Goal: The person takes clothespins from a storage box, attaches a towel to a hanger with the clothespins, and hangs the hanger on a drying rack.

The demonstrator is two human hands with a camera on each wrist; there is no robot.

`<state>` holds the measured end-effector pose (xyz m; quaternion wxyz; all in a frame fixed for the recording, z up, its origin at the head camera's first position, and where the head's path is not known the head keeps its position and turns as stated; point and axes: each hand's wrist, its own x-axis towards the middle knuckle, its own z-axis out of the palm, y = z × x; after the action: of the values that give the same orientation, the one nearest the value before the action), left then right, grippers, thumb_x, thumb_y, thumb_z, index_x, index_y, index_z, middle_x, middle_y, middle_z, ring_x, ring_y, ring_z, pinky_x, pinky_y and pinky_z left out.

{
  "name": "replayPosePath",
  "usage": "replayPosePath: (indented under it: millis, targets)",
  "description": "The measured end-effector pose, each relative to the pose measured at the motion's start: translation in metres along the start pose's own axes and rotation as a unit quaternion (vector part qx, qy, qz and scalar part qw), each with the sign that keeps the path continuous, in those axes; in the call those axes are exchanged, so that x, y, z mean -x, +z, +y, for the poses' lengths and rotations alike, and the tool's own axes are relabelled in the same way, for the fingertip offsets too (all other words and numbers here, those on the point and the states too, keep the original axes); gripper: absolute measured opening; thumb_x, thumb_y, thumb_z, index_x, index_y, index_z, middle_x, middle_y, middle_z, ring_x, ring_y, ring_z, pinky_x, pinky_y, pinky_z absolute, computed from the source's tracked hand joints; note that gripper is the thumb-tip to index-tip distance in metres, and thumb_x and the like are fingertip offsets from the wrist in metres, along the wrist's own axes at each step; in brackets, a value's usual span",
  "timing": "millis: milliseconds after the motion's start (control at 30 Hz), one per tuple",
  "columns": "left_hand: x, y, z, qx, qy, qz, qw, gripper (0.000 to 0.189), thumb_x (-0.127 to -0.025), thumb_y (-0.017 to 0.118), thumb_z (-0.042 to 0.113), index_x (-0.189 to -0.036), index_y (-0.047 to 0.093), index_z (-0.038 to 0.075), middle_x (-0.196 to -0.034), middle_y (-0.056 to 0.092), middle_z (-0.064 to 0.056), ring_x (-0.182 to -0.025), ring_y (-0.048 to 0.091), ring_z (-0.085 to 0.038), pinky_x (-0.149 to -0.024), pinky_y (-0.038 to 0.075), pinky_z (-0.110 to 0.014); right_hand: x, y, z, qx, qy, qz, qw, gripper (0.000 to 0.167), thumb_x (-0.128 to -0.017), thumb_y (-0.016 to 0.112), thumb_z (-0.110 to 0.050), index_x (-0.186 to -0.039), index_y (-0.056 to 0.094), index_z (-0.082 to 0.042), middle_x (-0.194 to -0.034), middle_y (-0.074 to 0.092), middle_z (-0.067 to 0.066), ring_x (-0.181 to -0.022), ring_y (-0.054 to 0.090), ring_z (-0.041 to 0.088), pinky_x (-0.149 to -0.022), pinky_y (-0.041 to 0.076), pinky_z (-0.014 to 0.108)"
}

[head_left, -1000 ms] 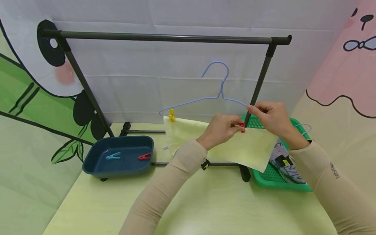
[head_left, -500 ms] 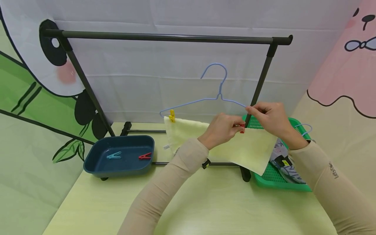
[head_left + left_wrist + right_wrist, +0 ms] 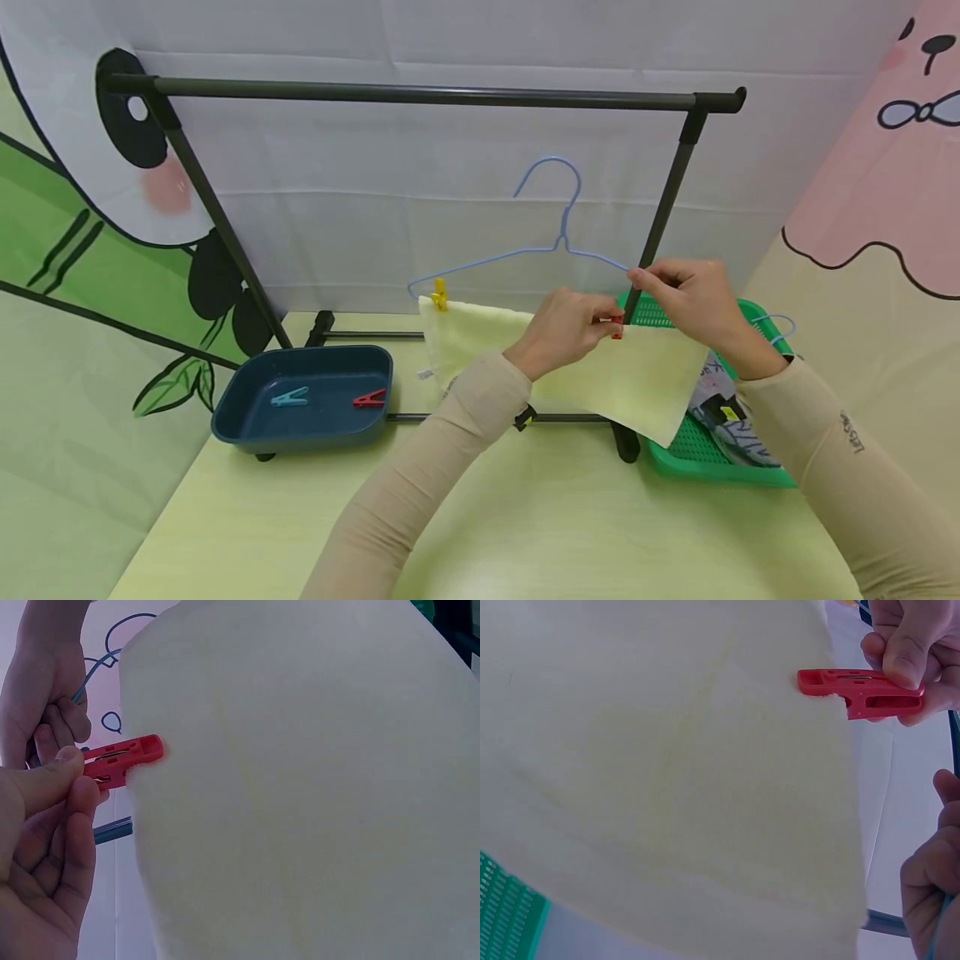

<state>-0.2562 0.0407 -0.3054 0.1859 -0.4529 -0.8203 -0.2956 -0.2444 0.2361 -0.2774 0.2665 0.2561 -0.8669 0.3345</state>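
Note:
A pale yellow cloth (image 3: 637, 375) hangs from a blue wire hanger (image 3: 517, 252), with a yellow clothespin (image 3: 439, 295) near its left corner. My left hand (image 3: 562, 333) pinches a red clothespin (image 3: 124, 756) between thumb and fingers. Its nose lies over the cloth's top edge, toward the right part of the cloth. With thumb and fingers my right hand (image 3: 693, 302) holds the right end of the hanger, above the cloth's right corner. In the right wrist view the red clothespin (image 3: 859, 691) sits across the cloth's edge. The hanger's lower bar is mostly hidden behind the cloth and hands.
A dark metal rack (image 3: 420, 93) stands behind the hands, its top bar running across. At left, a blue basin (image 3: 300, 437) contains a light blue clothespin (image 3: 289, 397) and a red one. To the right, a green basket (image 3: 720, 473) holds patterned fabric (image 3: 738, 442) and another hanger.
Hardly anything moves. The hanger dips slightly and rises again, and the cloth's lower right corner swings a little; both hands keep their grip.

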Motion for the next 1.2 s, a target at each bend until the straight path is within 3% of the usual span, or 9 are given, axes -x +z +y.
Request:
replayPosePath:
  millis: [333,600,900,1067,1200]
  targets:
    - [0.002,0.001,0.000,-0.015,-0.037,-0.042,0.9983,0.016,-0.086,0.071,0.023,-0.099,0.069,0.012,-0.095,0.071,0.002,-0.068,0.063,-0.003,-0.058,0.043,-0.012,0.000,0.000,0.001,0.000,-0.002,-0.001,1.0000,0.018,-0.091,0.064,-0.013,-0.078,0.074,-0.005,-0.049,0.048,-0.005,-0.038,0.027,0.005,-0.038,0.022,0.025]
    - [0.002,0.001,-0.002,0.005,-0.043,-0.044,0.9981,0.019,-0.086,0.071,0.022,-0.102,0.069,0.011,-0.094,0.070,0.003,-0.079,0.064,-0.005,-0.065,0.044,-0.012,0.000,0.001,0.002,0.002,0.012,-0.003,0.9999,0.019,-0.092,0.063,-0.016,-0.080,0.074,-0.006,-0.048,0.046,-0.004,-0.039,0.026,0.006,-0.039,0.022,0.025]
    - [0.007,-0.010,-0.005,0.015,-0.084,-0.072,0.9937,0.032,-0.091,0.065,0.029,-0.119,0.065,0.014,-0.109,0.066,0.003,-0.088,0.061,-0.004,-0.075,0.045,-0.016,0.001,0.000,0.004,0.005,0.015,-0.001,0.9999,0.019,-0.092,0.064,-0.016,-0.078,0.073,-0.006,-0.048,0.046,-0.003,-0.039,0.027,0.007,-0.039,0.023,0.025]
    - [0.012,-0.021,-0.013,0.015,-0.098,-0.060,0.9933,0.026,-0.093,0.062,0.025,-0.115,0.066,0.013,-0.110,0.067,0.002,-0.091,0.061,-0.008,-0.078,0.045,-0.018,0.002,-0.001,0.006,0.016,0.033,-0.007,0.9993,0.022,-0.092,0.063,-0.018,-0.077,0.073,-0.006,-0.054,0.053,-0.002,-0.040,0.030,0.008,-0.040,0.024,0.026]
    - [0.016,-0.029,-0.020,0.012,-0.102,-0.027,0.9944,0.018,-0.093,0.062,0.022,-0.107,0.068,0.013,-0.105,0.068,0.002,-0.088,0.062,-0.007,-0.076,0.045,-0.019,0.002,-0.002,0.007,0.019,0.056,-0.012,0.9982,0.026,-0.094,0.061,-0.023,-0.079,0.073,-0.005,-0.063,0.061,0.003,-0.041,0.031,0.012,-0.040,0.025,0.027]
